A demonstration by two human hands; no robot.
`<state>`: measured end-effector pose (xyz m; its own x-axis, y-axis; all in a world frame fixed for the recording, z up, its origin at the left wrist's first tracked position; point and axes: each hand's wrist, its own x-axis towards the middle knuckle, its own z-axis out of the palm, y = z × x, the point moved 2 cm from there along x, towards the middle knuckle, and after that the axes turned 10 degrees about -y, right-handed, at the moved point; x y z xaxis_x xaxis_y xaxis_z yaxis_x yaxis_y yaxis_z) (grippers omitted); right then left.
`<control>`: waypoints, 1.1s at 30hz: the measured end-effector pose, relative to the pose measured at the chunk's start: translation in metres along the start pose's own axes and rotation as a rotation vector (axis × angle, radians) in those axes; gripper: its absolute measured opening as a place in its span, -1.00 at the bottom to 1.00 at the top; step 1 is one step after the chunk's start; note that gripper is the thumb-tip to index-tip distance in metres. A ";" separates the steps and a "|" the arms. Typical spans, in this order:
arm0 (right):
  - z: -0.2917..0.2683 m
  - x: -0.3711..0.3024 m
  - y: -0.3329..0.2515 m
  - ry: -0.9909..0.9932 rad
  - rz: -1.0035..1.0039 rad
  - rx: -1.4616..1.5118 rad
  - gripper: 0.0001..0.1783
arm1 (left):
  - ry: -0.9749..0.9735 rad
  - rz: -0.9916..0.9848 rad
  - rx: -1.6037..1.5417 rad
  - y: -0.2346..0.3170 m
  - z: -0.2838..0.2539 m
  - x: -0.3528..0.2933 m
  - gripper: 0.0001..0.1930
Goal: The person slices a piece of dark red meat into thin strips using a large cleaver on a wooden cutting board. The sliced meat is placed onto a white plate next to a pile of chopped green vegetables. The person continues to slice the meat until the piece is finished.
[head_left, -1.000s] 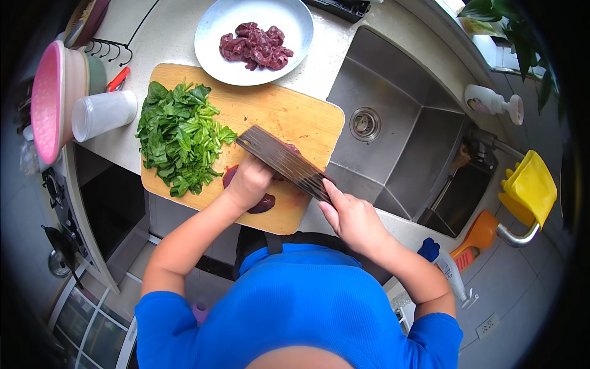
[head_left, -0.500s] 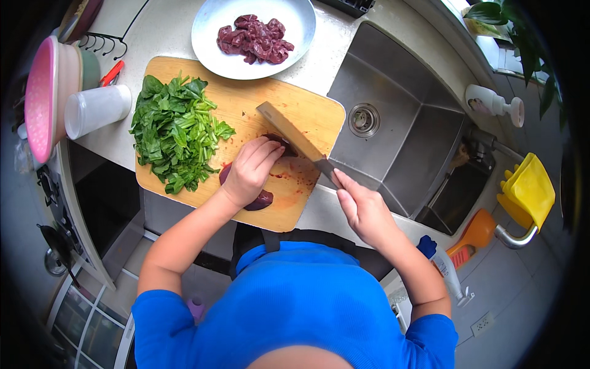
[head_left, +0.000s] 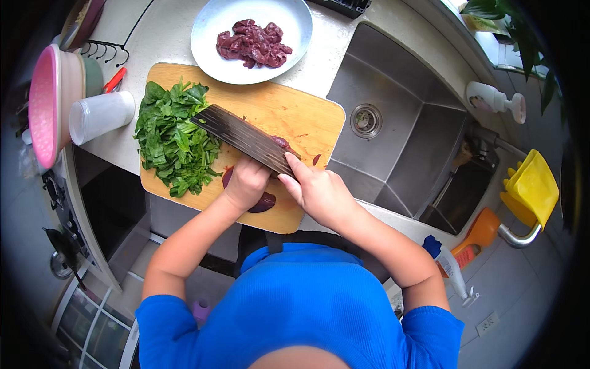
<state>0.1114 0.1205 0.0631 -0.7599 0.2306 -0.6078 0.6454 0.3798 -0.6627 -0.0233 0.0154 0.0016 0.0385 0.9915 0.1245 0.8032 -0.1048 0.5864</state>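
A cleaver with a broad dark blade [head_left: 243, 138] is gripped by my right hand [head_left: 322, 190], with its tip over the edge of the chopped leafy greens [head_left: 175, 135]. On the near side of the blade is my left hand [head_left: 246, 184], its fingers curled; the blade hides their tips and whatever they hold. Dark red meat, like liver, [head_left: 263, 203] shows from under my left hand and wrist. Past the blade lies another cut piece of the meat [head_left: 284, 144], with a small slice [head_left: 316, 159] to its right. All rest on the wooden cutting board [head_left: 246, 101].
A white plate [head_left: 206, 43] with sliced dark red meat [head_left: 253, 44] stands behind the board. The steel sink [head_left: 399, 129] is at the right. A translucent plastic container [head_left: 101, 117], a red-handled tool [head_left: 115, 80] and a pink basin [head_left: 46, 104] are left. Yellow gloves [head_left: 531, 187] hang far right.
The cleaver has moved left, and its broad face now shows, covering part of the meat. My right hand came left with it; my left hand drew slightly back toward me.
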 end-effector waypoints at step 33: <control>-0.003 -0.061 0.037 0.169 0.013 0.223 -0.58 | -0.003 0.022 0.005 0.002 -0.012 0.001 -0.72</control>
<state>0.1812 0.1236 0.0768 -0.7418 0.3871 -0.5477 0.6420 0.1739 -0.7467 -0.0282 0.0155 0.0126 0.0582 0.9891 0.1351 0.8053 -0.1265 0.5792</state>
